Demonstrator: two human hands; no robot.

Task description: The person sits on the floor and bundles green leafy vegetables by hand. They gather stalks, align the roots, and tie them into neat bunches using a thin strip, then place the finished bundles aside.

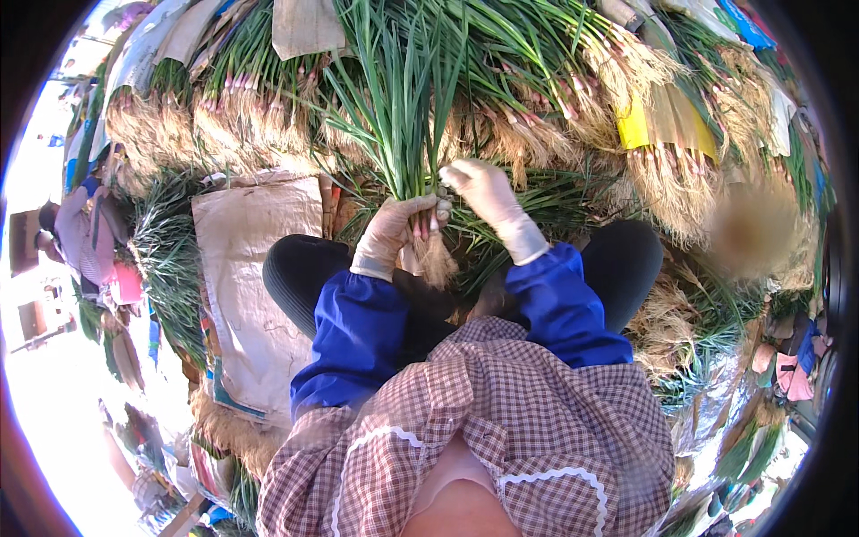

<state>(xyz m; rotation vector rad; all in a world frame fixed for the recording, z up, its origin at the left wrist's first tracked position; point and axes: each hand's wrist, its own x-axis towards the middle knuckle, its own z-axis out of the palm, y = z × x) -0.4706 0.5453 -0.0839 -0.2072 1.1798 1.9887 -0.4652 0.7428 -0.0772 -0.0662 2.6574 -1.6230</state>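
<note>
My left hand (396,231), in a pale glove, grips a bunch of green garlic (406,141) near its pinkish bulbs. The long leaves point away from me, and the pale roots hang toward my lap. My right hand (483,194), gloved too, is raised just right of the stems. Its fingers are bent close to the stalks; whether they pinch anything is too small to tell. Beyond both hands a long row of similar plants (241,94) lies with roots facing me. Loose green leaves (550,208) lie beneath and behind my right hand.
A whitish woven sack (258,282) lies flat at my left, next to a heap of green leaves (164,262). Several sack pieces (309,30) cover parts of the row. At right are a yellow-edged sack piece (668,121) and a root pile (661,329). Another person (84,231) is at far left.
</note>
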